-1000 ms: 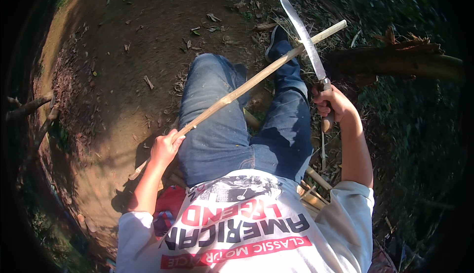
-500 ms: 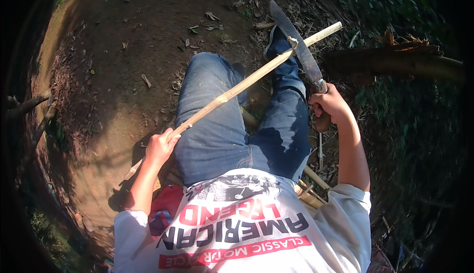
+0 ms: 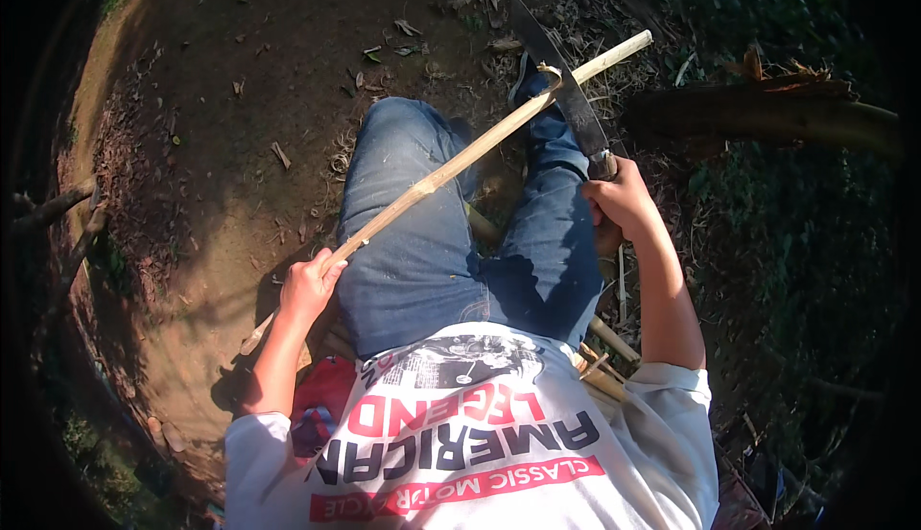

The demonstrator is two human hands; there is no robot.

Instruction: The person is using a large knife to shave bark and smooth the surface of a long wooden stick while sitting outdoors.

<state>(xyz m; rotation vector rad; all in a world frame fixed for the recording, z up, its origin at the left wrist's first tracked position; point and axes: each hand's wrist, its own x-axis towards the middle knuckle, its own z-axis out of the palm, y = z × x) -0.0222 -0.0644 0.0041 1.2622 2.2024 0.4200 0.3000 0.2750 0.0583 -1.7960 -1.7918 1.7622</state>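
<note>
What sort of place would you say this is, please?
Probably a rural spot outdoors: bare soil strewn with dry leaves, a log, and green plants toward the right.

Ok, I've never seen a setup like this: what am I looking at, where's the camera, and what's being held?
There's no machine here, just a person using two bare hands. The only view comes from a wide fisheye camera on their head, looking down, so straight edges bend near the rim. Picture left is the person's left. The left hand grips a pale stick slanting over the jeans. The right hand holds a long knife by its handle; the blade crosses the stick toward its far end, beside a pale curl. Around them are bare soil, dry leaves and, to the right, a log.
</note>
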